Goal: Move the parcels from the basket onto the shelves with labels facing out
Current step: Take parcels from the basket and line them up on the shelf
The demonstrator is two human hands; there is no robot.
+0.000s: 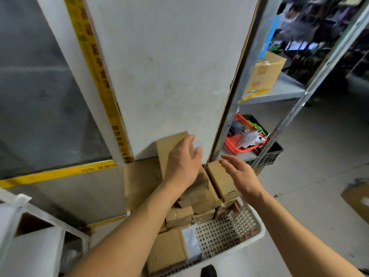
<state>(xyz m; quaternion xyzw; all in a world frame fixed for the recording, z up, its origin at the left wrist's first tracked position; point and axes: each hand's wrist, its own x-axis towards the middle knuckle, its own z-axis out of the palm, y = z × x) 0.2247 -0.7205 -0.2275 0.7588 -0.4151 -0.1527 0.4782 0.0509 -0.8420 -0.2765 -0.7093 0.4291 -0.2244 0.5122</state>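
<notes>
**Hands over the parcel stack**

The left hand [182,161] lies flat, fingers straight, on an upright cardboard parcel [169,148] leaning against the white panel [165,76]. The right hand [239,174] hovers with fingers spread, holding nothing, just above another parcel [219,176]. Below both wrists, more parcels fill the white perforated basket [219,234].

Both bare forearms reach forward and up from the bottom of the view, the left one angled in from the lower left, the right one from the lower right. The left hand [182,162] lies palm down, fingers straight and together, thumb spread toward the right. The right hand [240,175] hangs just beside it, apart from it, fingers relaxed and pointing left, palm turned inward.
</notes>
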